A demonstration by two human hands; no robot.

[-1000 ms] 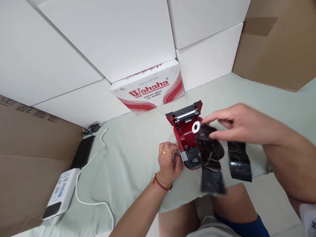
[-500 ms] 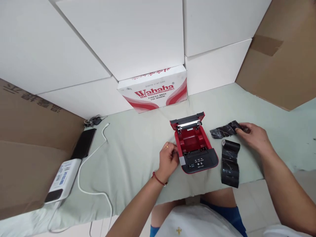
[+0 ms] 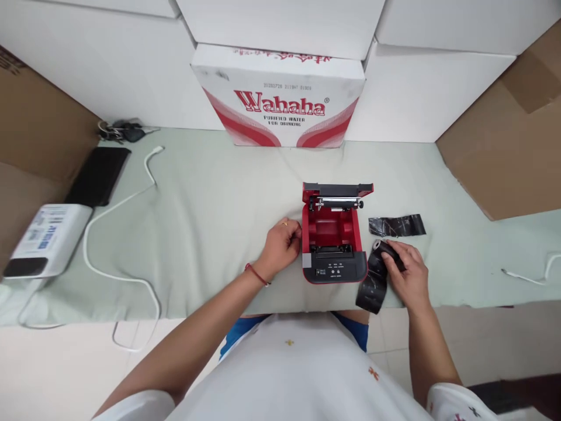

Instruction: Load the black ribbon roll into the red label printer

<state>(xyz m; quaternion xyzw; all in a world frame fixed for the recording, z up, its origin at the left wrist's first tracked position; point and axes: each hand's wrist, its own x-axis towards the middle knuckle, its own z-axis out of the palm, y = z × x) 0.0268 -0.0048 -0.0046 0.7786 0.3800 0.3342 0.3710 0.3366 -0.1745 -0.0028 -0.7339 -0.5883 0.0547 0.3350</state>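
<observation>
A small red-and-black printer sits on the cloth with its lid raised, showing a bare red paper bay. My left hand is closed beside it, curled fingers against the printer's left side; what they hold, if anything, is hidden. To the right, my right hand has its thumb and fingers round a roll of black marble-patterned paper, whose unrolled tail hangs toward the table's front edge. Just beyond that hand lies a loose black marbled strip, apart from the roll.
A white-and-red Wahaha carton stands behind the printer. At left are a white power-bank-like device, a dark flat case, keys and a white cable. Cardboard boxes flank both sides; another cable end lies at right.
My right hand has let go of the loose black strip, moved toward me and taken hold of the paper roll. My left hand stays beside the printer. The camera view has shifted.
</observation>
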